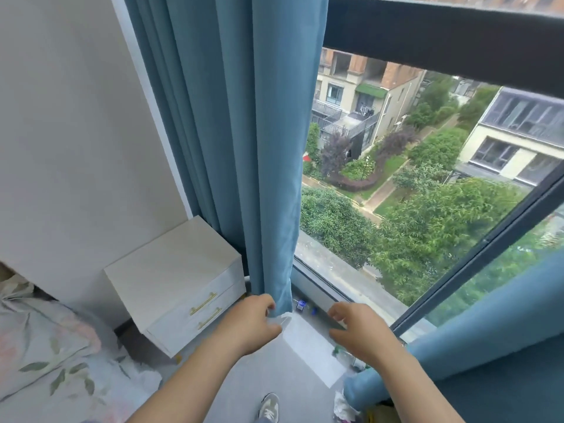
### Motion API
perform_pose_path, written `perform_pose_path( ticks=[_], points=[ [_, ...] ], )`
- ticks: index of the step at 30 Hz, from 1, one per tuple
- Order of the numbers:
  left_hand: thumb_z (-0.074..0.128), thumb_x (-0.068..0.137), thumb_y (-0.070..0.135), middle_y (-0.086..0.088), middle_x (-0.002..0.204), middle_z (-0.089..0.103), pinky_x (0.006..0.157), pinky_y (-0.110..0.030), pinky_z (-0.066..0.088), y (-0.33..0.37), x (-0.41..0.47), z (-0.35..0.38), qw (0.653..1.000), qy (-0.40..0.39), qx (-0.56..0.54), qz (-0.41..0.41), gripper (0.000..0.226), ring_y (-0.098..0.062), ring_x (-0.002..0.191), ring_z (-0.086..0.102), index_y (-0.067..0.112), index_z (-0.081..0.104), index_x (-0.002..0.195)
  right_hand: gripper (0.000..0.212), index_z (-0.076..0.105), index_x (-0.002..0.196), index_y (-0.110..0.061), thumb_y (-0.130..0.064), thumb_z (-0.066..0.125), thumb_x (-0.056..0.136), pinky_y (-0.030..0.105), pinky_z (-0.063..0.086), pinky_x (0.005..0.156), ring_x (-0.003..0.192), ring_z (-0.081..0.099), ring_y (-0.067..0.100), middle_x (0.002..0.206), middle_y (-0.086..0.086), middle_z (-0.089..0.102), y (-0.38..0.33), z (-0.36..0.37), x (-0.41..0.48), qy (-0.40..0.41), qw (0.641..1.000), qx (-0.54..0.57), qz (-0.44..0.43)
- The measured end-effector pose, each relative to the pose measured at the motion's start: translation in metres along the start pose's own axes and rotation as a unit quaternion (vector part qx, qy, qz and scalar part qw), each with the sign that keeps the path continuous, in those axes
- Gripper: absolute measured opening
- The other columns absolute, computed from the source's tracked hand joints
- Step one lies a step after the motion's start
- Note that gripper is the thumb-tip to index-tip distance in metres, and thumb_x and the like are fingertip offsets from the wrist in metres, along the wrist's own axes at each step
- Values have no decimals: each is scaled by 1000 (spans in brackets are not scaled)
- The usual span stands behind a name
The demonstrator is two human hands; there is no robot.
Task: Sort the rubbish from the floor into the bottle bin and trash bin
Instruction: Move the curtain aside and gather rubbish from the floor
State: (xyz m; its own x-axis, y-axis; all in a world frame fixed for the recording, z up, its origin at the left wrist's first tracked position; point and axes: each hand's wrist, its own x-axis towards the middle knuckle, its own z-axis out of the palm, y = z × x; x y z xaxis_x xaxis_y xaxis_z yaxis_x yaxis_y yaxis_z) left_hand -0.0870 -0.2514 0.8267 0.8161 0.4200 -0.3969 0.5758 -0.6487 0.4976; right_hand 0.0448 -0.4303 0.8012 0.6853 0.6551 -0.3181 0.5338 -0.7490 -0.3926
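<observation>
left hand is curled up right at the hem of the long teal fabric curtain with a clear glossy plastic bit at its fingertips, honestly can't tell if it's gripping that or the cloth. right hand hovers with fingers loosely bent, grasping nothing. a small blue and white packet lies on the floor between both hands, just past the fingertips, and crumpled clear plastic with a green spot sits right under the right palm.
</observation>
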Motion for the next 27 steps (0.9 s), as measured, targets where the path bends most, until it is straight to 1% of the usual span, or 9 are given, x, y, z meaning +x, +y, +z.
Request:
perform_pose_path(
  ticks=[3, 7, 9, 11, 14, 17, 21, 23, 27],
  points=[
    [57, 86, 40, 9, 120, 55, 86, -28, 47, 3, 41, -20, 999, -13, 32, 18, 36, -14, 106, 55, 24, 54, 118, 34, 60, 113, -28, -24, 57, 79, 23, 41, 71, 99, 58, 12, 112, -10, 63, 0, -2, 32, 3, 1000, 20, 21],
    [57, 85, 38, 8, 113, 58, 84, -29, 49, 8, 87, -43, 997, -23, 55, 42, 34, -14, 101, 56, 23, 54, 115, 30, 61, 108, -29, -24, 57, 78, 29, 51, 79, 96, 59, 14, 106, -9, 64, -2, -11, 71, 3, 998, 41, 56],
    [57, 85, 40, 8, 113, 57, 80, -25, 46, 10, 108, -51, 996, -24, 65, 55, 35, -14, 101, 56, 24, 54, 116, 30, 62, 107, -28, -23, 57, 78, 32, 53, 82, 96, 60, 15, 105, -8, 64, -3, -18, 88, 10, 996, 51, 75],
    [58, 85, 40, 6, 113, 58, 81, -27, 46, 13, 126, -57, 994, -39, 81, 66, 38, -16, 101, 56, 24, 53, 118, 29, 63, 107, -26, -22, 58, 78, 34, 54, 83, 96, 60, 16, 104, -6, 65, -1, -22, 99, 19, 994, 57, 90],
    [58, 84, 39, 4, 118, 58, 89, -31, 48, 21, 149, -60, 990, -68, 92, 83, 42, -18, 106, 57, 24, 53, 123, 29, 63, 109, -23, -22, 58, 80, 33, 52, 84, 97, 61, 17, 106, -4, 66, 4, -25, 105, 26, 991, 60, 115],
    [58, 85, 38, 7, 123, 57, 86, -27, 46, 32, 176, -60, 983, -88, 113, 117, 42, -16, 107, 56, 25, 52, 124, 32, 63, 113, -22, -23, 58, 82, 31, 51, 85, 102, 60, 17, 110, -3, 66, 13, -22, 109, 34, 985, 74, 155],
    [55, 87, 36, 6, 122, 57, 91, -31, 47, 48, 215, -47, 965, -144, 145, 163, 39, -17, 107, 56, 23, 52, 123, 38, 59, 119, -27, -26, 58, 82, 26, 48, 88, 111, 57, 11, 118, -9, 64, 27, -6, 108, 56, 964, 125, 227],
    [54, 87, 36, 7, 124, 56, 90, -29, 47, 52, 236, -37, 955, -172, 154, 186, 40, -16, 106, 56, 23, 51, 125, 37, 59, 119, -28, -26, 58, 82, 25, 47, 87, 110, 57, 10, 117, -11, 63, 34, 5, 108, 68, 948, 150, 273],
    [54, 88, 38, 7, 129, 54, 90, -28, 45, 52, 279, -13, 918, -231, 207, 245, 43, -15, 112, 54, 23, 50, 128, 35, 61, 117, -27, -27, 58, 82, 24, 44, 85, 110, 57, 11, 116, -10, 65, 40, 34, 116, 100, 911, 184, 355]
  ],
)
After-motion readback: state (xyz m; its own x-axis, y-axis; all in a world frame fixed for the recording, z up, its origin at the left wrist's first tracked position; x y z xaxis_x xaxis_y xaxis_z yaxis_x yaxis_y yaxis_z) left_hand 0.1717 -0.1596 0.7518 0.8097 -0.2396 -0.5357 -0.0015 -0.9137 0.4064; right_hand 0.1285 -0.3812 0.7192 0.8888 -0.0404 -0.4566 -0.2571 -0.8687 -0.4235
